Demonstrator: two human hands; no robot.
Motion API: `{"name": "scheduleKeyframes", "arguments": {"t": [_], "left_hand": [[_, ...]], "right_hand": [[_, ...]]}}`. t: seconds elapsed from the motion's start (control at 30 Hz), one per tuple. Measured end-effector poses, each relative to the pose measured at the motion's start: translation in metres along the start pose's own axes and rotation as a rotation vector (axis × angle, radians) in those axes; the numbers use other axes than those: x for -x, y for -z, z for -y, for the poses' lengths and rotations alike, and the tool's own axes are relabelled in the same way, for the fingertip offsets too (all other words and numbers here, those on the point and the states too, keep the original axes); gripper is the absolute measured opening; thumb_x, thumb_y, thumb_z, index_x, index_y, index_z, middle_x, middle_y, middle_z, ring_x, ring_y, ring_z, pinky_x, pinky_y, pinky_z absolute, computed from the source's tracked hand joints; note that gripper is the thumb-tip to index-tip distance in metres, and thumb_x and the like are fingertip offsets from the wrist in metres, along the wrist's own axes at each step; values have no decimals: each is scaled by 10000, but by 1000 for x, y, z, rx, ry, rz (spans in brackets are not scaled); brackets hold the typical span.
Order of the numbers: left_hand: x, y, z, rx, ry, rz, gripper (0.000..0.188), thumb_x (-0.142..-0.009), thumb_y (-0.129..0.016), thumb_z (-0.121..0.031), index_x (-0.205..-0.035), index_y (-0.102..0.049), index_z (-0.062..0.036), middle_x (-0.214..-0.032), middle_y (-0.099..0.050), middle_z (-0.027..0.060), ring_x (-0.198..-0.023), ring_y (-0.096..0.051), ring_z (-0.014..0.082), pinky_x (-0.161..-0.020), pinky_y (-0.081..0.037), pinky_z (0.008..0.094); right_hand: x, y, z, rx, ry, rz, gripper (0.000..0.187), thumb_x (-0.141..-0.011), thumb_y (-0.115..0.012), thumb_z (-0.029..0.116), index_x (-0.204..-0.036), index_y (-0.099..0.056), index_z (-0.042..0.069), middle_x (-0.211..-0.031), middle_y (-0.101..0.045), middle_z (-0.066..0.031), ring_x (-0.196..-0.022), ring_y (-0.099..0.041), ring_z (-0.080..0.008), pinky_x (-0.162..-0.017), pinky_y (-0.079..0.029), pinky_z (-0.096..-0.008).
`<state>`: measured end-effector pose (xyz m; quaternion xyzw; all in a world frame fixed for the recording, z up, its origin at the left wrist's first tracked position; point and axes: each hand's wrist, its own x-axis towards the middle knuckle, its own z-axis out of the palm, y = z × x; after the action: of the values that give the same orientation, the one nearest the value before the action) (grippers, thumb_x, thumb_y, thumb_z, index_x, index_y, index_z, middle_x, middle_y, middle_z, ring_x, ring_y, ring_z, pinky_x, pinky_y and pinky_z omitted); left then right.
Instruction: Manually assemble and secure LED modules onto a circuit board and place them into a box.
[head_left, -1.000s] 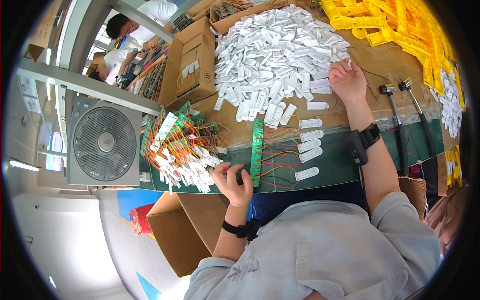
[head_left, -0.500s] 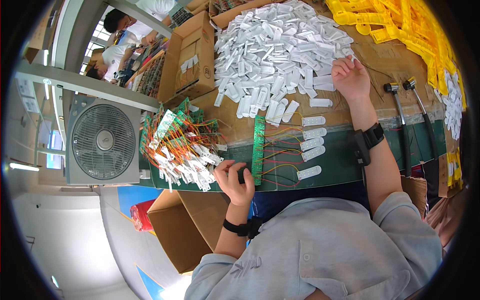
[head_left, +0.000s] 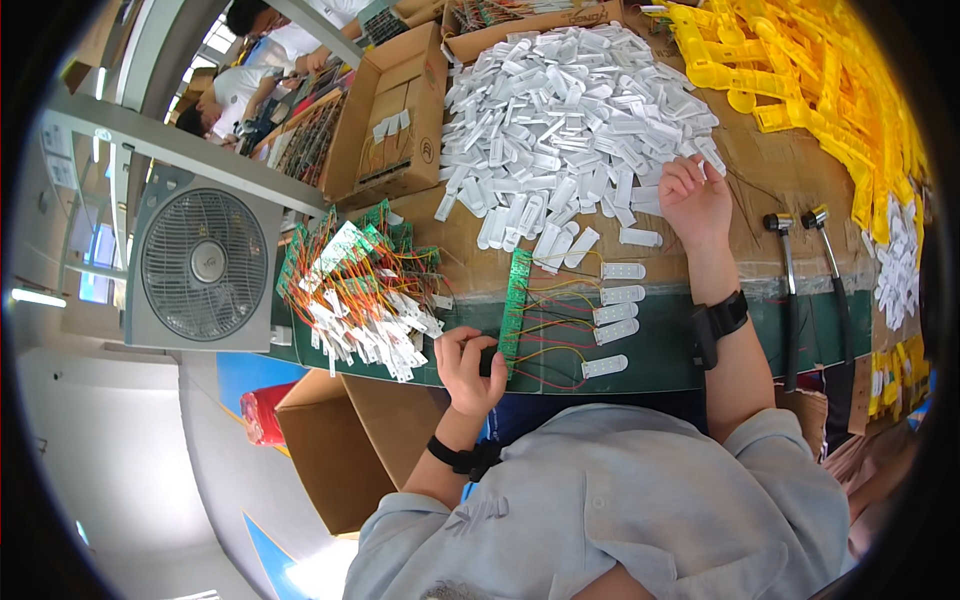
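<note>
A long green circuit board strip (head_left: 515, 300) lies on the table before me, joined by thin red, yellow and black wires to several small white rounded boards (head_left: 616, 332) at its right. Beside the strip's near end is my left hand (head_left: 470, 372), its fingers loosely bent and apart, the thumb close to the board's edge; I see nothing held. My right hand (head_left: 696, 202) hovers at the right edge of a big heap of white plastic covers (head_left: 570, 120), fingers half curled and thumb apart, with no object visible in it.
Left of the strip sits a tangled pile of wired boards (head_left: 365, 290). A fan (head_left: 207, 255) stands beyond it. Cardboard box (head_left: 385, 120) at the back left; yellow plastic parts (head_left: 790, 70) at the far right. Two black-handled hammers (head_left: 790, 290) lie at the right. Co-workers sit at the upper left.
The whole view has shifted slightly. My right hand has come a little nearer and leftward along the heap's edge. My left hand's thumb is closer to the strip's near end.
</note>
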<state>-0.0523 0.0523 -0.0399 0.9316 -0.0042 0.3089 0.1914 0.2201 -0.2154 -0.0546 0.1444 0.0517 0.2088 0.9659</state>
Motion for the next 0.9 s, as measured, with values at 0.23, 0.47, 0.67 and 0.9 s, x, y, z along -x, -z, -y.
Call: {"name": "scheduleKeyframes", "arguments": {"t": [0.23, 0.47, 0.67, 0.9], "left_hand": [[-7, 0, -1, 52, 31, 60, 197, -689, -675, -94, -873, -634, -38, -959, -560, 150, -876, -518, 336, -771, -427, 418], [-7, 1, 0, 47, 28, 4, 244, -657, -723, -130, -869, -628, -54, -964, -567, 128, -837, -531, 328, -717, -451, 406], [-5, 1, 1, 59, 61, -61, 247, -637, -736, -140, -845, -635, -54, -959, -571, 119, -842, -543, 312, -720, -463, 389], [0, 0, 5, 88, 52, -94, 217, -642, -726, -143, -818, -638, -51, -943, -572, 114, -813, -534, 291, -677, -453, 367]], "right_hand": [[-3, 1, 1, 2, -47, 7, 175, -926, -463, 182, -894, -554, 36, -700, -404, -2, -648, -362, -144, -589, -309, -284], [-3, -14, -9, 94, -136, 69, 170, -934, -465, 167, -893, -558, 30, -696, -391, 4, -652, -358, -142, -593, -308, -278], [3, -20, -31, 701, -312, -35, 177, -951, -511, 166, -933, -607, 18, -713, -427, 23, -657, -388, -103, -571, -320, -250], [30, -29, -60, 2143, -194, 212, 192, -892, -650, 122, -1033, -660, -7, -851, -669, -27, -707, -587, -86, -633, -466, -232]]}}
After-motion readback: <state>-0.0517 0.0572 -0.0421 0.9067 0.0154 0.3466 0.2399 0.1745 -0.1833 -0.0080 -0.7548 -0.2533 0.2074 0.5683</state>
